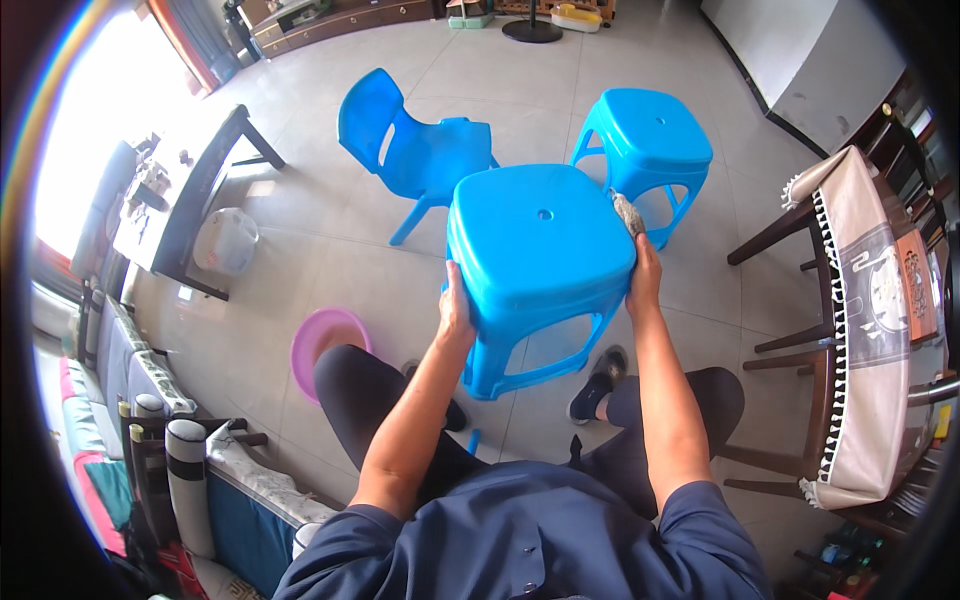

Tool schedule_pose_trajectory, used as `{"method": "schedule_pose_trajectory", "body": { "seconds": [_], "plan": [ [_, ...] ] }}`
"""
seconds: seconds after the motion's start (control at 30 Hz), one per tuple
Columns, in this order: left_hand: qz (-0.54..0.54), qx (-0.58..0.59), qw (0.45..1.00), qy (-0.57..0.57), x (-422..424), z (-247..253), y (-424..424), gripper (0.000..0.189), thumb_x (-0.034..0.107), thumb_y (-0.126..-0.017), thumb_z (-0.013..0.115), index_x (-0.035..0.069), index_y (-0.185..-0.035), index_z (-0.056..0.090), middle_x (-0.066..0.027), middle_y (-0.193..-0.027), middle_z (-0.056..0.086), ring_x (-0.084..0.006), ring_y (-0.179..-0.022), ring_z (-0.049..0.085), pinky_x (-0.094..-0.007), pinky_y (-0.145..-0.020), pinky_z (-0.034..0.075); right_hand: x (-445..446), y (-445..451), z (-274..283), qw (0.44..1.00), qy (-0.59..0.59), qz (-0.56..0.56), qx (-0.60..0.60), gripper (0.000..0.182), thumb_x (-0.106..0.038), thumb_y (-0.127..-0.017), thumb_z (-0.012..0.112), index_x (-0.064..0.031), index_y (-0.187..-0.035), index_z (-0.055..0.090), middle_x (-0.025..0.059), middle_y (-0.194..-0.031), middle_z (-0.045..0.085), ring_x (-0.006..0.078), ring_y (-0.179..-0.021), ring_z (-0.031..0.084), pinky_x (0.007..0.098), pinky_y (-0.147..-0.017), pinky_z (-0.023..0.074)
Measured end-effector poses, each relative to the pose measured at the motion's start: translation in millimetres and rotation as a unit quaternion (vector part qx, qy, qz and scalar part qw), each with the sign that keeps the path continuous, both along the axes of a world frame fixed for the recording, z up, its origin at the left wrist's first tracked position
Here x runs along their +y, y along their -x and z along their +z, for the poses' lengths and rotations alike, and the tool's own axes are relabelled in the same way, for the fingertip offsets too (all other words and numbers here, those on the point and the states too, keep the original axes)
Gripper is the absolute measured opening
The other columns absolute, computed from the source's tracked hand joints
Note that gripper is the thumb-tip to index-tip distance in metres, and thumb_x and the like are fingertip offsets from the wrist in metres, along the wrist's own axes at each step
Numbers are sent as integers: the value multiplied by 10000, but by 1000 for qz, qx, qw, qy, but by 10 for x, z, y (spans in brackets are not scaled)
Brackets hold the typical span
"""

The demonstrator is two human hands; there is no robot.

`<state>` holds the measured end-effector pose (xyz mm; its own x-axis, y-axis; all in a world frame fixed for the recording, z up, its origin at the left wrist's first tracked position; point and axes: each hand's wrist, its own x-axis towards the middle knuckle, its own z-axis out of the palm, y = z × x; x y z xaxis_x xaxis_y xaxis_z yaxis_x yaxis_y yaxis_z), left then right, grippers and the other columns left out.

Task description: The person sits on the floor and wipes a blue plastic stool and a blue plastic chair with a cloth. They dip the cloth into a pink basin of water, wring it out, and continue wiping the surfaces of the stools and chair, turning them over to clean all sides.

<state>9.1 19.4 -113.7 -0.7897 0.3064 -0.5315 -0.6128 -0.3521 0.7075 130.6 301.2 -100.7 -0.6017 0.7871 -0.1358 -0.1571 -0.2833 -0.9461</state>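
Between my two hands is a blue plastic stool [544, 240], its seat facing up. My left hand [456, 306] grips its left side below the seat's edge. At the right side, my right hand [643, 277] holds the stool, with a greyish cloth [628, 215] at its fingertips, pressed against the seat's edge. Beyond the stool, to the left, a blue plastic child's chair [427, 150] stands on the floor. A second blue stool [656, 127] stands beyond it to the right. Whether the near stool touches the floor cannot be told.
A pink basin [330, 352] lies by my left knee. A low dark-framed table [202, 187] and a clear plastic container [226, 241] are at the left. Cushioned seating [247, 499] stands at the lower left. On the right, a table with a tasselled cloth [862, 300] has wooden chairs beside it.
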Motion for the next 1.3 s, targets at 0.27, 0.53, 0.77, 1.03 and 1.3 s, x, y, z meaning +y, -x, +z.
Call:
{"method": "schedule_pose_trajectory", "body": {
  "seconds": [0.27, 0.53, 0.77, 1.03, 1.3],
  "plan": [
    [-46, -24, 998, 27, 296, 296, 607, 756, 551, -990, 450, 25, -1510, 293, -226, -1493, 392, -396, -1299, 473, -556, -1066, 403, 121, 202, 219, 982, -159, -71, -76, 453, -402, -1010, 508, -53, -1281, 611, 136, -1307, 581, 259, -1167, 560, 370, -993, 439],
    [12, -12, 1000, -11, 528, 372, 648, 750, 567, -984, 444, 8, -1474, 345, -209, -1443, 458, -384, -1269, 505, -537, -1049, 430, -1050, 593, 678, 752, -652, -93, -21, 312, -196, -922, 664, -131, -1227, 678, 99, -1418, 499, 379, -1367, 371, 506, -1104, 349],
    [19, -1, 999, -28, 421, 202, 832, 781, 599, -976, 424, -6, -1463, 347, -235, -1400, 491, -389, -1191, 570, -563, -984, 474, -1600, 37, 149, 730, -680, 65, 17, 408, -111, -790, 771, -187, -1186, 707, 92, -1432, 469, 428, -1332, 417, 468, -1049, 448],
    [60, -52, 987, 138, 678, 604, 589, 811, 594, -949, 501, -50, -1427, 382, -247, -1377, 507, -380, -1181, 574, -543, -964, 501, -1723, -179, 84, 809, -584, 55, -29, 408, -3, -803, 739, -119, -1192, 697, 113, -1427, 464, 361, -1309, 465, 418, -1027, 459],
    [23, -21, 999, 20, 670, 315, 696, 842, 683, -958, 324, 18, -1475, 336, -240, -1423, 462, -400, -1236, 533, -584, -1018, 430, -1367, 468, 625, 758, -647, -39, -78, 366, -166, -928, 635, -145, -1293, 627, 188, -1448, 424, 487, -1318, 384, 542, -1097, 348]
  ]
}}
